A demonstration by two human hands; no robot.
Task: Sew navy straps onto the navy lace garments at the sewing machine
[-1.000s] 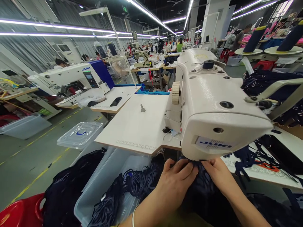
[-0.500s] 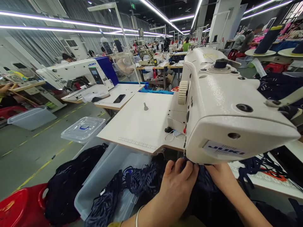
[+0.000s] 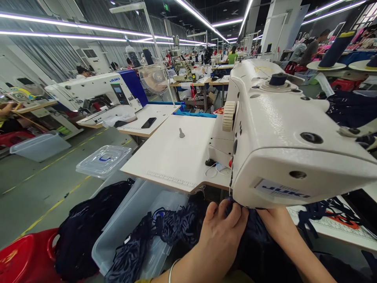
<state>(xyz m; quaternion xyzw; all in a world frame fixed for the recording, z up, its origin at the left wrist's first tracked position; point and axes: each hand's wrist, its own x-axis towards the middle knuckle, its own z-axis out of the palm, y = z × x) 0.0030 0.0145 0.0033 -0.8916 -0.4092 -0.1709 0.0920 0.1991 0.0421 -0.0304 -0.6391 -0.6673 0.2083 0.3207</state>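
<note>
A white sewing machine (image 3: 282,129) stands close in front of me, its head hiding the needle area. My left hand (image 3: 222,232) is just below its left end, fingers curled and pressed onto dark navy fabric (image 3: 256,232). My right hand (image 3: 275,222) reaches under the machine head on the other side of the same fabric; its fingers are hidden behind the machine. The fabric hangs down between my forearms. Left of my hand, bundled navy straps (image 3: 173,226) trail over a clear plastic bin (image 3: 108,245).
A white worktable (image 3: 171,153) with a small metal piece (image 3: 181,133) lies ahead. A black phone (image 3: 149,122) rests on a neighbouring table. Lower left are a red stool (image 3: 26,255) and a dark fabric pile (image 3: 85,232). Navy straps (image 3: 324,210) lie on the right-hand table.
The view has shifted very slightly, so the machine appears a little farther right and lower. Both hands keep nearly the same place at the fabric.
</note>
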